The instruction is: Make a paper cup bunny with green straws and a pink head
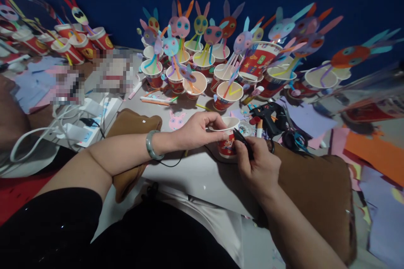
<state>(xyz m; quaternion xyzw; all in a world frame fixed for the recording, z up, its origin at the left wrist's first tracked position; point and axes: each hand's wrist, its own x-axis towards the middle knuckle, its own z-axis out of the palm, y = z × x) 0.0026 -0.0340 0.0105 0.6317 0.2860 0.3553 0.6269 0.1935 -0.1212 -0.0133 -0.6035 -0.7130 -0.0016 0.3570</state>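
A red and white paper cup point(226, 148) stands on the table in front of me. My left hand point(206, 128), with a bangle at its wrist, grips the cup by its rim, fingers over the far side and thumb in front. In my right hand point(257, 162) is a black pointed tool point(242, 141), its tip against the cup's right side near the rim; the fist hides its handle, so I cannot tell its exact kind. A pink paper rabbit face point(176, 121) lies left of the cup.
Several paper cups point(227, 96) with straws and paper rabbit faces stand behind. A black glue gun point(268, 115) and scissors point(295, 139) lie at right, near a brown cushion point(311, 193) and coloured paper point(375, 155). White cables point(59, 122) and another person's arm point(12, 109) are left.
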